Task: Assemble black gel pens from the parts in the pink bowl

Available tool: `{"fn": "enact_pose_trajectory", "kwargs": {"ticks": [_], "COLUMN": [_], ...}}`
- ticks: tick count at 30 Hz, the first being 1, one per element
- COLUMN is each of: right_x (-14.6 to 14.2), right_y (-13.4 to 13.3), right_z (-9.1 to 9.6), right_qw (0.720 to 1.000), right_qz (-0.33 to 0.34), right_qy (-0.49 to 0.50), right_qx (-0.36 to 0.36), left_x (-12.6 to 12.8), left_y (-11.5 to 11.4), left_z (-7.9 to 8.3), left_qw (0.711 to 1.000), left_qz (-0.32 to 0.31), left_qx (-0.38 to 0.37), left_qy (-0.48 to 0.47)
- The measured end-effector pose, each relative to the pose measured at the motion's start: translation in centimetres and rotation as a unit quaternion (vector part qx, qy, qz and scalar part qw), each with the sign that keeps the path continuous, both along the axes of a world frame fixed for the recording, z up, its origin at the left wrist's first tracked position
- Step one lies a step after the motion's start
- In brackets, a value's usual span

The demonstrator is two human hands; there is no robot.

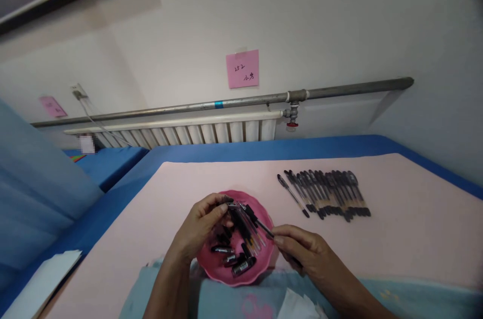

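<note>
Lots of open room at both sides of the pink sheet (pixel 418 218).
A hand could pass behind the bowl (pixel 211 267) or right of the pens (pixel 326 190). Pen parts (pixel 243 266) and the left hand (pixel 198 223) crowd the bowl. The right hand (pixel 304 246) blocks its right edge.

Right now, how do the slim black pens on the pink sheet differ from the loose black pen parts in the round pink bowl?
The slim black pens lie roughly in a row; the loose black pen parts lie piled together. The pens look whole; the parts include separate caps. Both are largely black.
</note>
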State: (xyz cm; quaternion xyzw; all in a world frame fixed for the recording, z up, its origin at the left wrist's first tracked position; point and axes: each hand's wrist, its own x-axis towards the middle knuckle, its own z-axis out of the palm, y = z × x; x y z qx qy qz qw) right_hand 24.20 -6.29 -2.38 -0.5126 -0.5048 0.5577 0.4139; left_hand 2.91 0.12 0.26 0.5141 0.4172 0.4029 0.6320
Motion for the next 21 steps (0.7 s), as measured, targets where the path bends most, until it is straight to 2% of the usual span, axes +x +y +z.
{"fn": "enact_pose_trajectory", "kwargs": {"ticks": [7,15,21], "right_x": [0.2,0.4,0.1], "right_y": [0.0,-0.1,-0.3], "right_z": [-0.2,0.3,0.6], "right_qw": [0.999,0.995,0.993], "right_qz": [0.005,0.028,0.038], "right_qy": [-0.029,-0.092,-0.107], "right_qx": [0.015,0.035,0.044], "left_x": [-0.1,-1.2,-0.8], "left_y": [0.1,0.1,0.0], "left_z": [0.0,-0.6,-0.3], "left_qw": [1.0,0.998,0.992], "left_qz": [0.015,-0.049,-0.095], "left_qx": [-0.009,-0.002,-0.001], "left_qy": [-0.019,0.046,0.083]}}
